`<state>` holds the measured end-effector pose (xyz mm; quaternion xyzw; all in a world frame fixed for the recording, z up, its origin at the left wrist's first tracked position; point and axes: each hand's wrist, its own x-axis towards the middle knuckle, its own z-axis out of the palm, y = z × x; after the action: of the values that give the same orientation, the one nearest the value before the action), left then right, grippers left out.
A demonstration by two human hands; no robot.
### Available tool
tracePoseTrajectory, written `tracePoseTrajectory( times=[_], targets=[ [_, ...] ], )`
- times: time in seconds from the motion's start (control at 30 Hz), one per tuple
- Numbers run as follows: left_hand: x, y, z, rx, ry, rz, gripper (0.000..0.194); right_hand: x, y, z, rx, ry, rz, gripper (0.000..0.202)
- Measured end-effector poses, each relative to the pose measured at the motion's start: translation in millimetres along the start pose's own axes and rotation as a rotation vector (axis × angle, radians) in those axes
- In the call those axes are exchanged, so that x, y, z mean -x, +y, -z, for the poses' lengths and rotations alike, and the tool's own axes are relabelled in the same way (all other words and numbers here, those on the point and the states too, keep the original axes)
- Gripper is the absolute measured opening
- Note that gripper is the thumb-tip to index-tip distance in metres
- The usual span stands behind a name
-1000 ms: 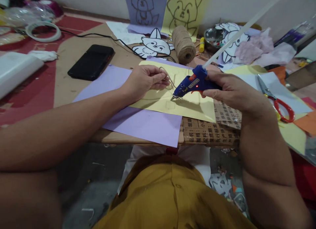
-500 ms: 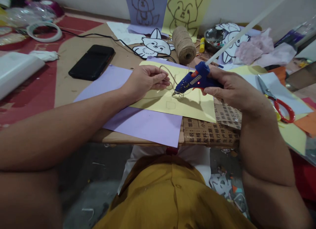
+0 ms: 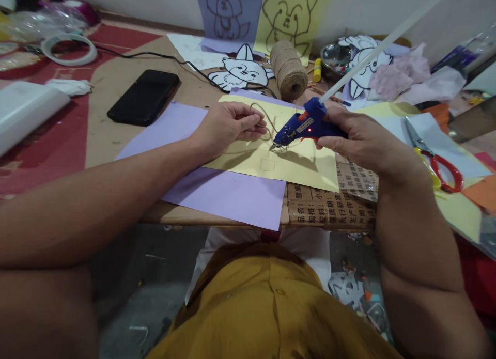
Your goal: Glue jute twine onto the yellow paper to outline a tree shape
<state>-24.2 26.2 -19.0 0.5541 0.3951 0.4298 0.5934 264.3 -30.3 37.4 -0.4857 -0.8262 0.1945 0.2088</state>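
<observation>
The left hand [image 3: 234, 125] pinches twine [image 3: 267, 115]; the right hand [image 3: 362, 136] curls round a glue gun [image 3: 300, 126]. Beneath both, the yellow sheet's [image 3: 310, 175] pencilled square [image 3: 267, 165] looks bare, so work seems early.

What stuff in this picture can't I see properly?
All in the head view:
- The glue gun's handle: mostly hidden by the right hand.
- The glue stick's far end: cut off by the top edge.
- The gun label's print: too small.
- Where the twine is pinched: hidden by the left hand's fingers.
</observation>
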Motion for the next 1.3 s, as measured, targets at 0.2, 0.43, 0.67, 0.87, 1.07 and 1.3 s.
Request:
tracePoseTrajectory(
  times=[0.2, 0.43, 0.67, 0.87, 1.07, 1.3],
  targets=[
    [0, 0, -0.4, -0.012, 0.011, 0.004, 0.01, -1, 0, -1, 0.003, 0.004, 0.002, 0.057],
    [-1, -2, 0.9, 0.013, 0.016, 0.01, 0.012, -2, -1, 2, 0.023, 0.031, 0.044, 0.058],
    [-2, -2, 0.7, 0.019, 0.024, 0.008, 0.011, -5, 7, 1, -0.037, 0.072, 0.117, 0.052],
    [-2, -2, 0.4, 0.015, 0.029, 0.019, 0.008, 2, 8, 9, -0.228, 0.028, 0.059, 0.019],
    [-1, -2, 0.7, 0.005, 0.033, 0.014, 0.008, 9, 15, 16, -0.677, 0.044, 0.001, 0.021],
    [-1, -6, 3.2, -0.02, -0.005, -0.032, 0.011, 5, 12, 16, -0.866, 0.133, -0.012, 0.045]
  ],
)
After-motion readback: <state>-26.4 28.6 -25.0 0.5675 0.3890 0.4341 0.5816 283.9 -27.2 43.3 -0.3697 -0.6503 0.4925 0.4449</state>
